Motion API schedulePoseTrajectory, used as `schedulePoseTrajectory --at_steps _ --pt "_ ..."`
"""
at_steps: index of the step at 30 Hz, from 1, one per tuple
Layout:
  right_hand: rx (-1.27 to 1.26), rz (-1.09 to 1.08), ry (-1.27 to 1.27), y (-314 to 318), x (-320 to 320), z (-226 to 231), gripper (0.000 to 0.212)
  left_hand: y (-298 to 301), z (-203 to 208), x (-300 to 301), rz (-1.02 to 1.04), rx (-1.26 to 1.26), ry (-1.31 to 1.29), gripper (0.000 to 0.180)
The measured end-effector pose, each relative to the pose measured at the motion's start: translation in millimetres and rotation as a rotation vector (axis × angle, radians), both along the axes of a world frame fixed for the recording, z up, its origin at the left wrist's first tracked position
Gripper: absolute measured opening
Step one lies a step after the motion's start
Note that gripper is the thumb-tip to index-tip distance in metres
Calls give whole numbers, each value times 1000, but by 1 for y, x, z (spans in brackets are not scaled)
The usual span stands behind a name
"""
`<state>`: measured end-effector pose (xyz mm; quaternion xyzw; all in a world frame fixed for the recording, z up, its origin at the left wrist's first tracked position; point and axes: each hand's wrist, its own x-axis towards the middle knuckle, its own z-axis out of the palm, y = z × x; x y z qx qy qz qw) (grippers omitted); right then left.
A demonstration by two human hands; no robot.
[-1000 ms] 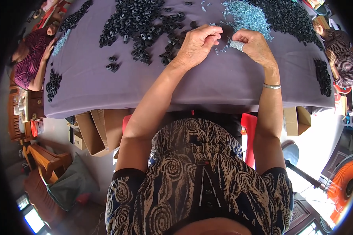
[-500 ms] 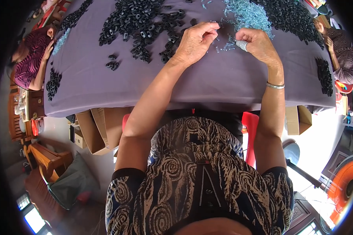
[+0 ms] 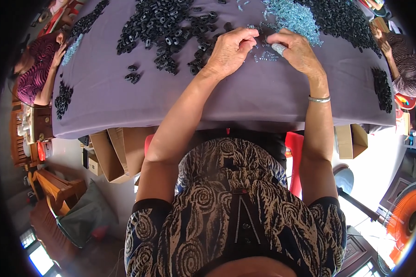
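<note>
My left hand [image 3: 229, 50] is held over the cloth with thumb and forefinger pinched; whatever is between them is too small to make out. Close to its right, my right hand [image 3: 298, 51] is also closed in a pinch, a pale wrapping on one finger or thumb. A heap of small blue-silver springs [image 3: 295, 21] lies just beyond my right hand, and some loose springs [image 3: 267, 56] are scattered below and between the hands. To the left of my left hand spreads a large pile of small black ring-like plastic parts [image 3: 164, 27].
A purple cloth [image 3: 138, 104] covers the table. More black parts [image 3: 344, 23] are piled at far right, with small groups near both side edges. People sit at left [image 3: 38, 74] and right [image 3: 404, 60]. Cardboard boxes [image 3: 125, 150] and an orange fan [image 3: 404, 221] stand below.
My right hand has shifted left toward my left hand, and its wrist has turned slightly. My left hand stays nearly where it was, still pinched.
</note>
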<state>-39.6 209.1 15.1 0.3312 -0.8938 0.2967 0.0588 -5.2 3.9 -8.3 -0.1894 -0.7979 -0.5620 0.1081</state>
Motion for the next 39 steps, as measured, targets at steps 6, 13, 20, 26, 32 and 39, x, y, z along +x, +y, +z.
schedulePoseTrajectory --at_steps 6,13,20,26,32,39 --pt "-171 -108 -8 -4 2 3 25 -2 -1 -1 45 -8 50 24" --pt "-67 -103 15 -12 4 1 13 -2 -5 -4 64 45 66 25" --pt "-10 -158 80 -20 -2 -8 11 1 -4 -3 50 43 8 26" --pt "-179 -89 -83 -15 -2 -6 9 1 -1 -2 19 54 31 32" --pt "-378 14 -302 -14 0 2 6 6 6 1 -74 68 -14 40" --pt "-441 83 -429 -13 3 4 7 5 4 3 -106 82 -51 43"
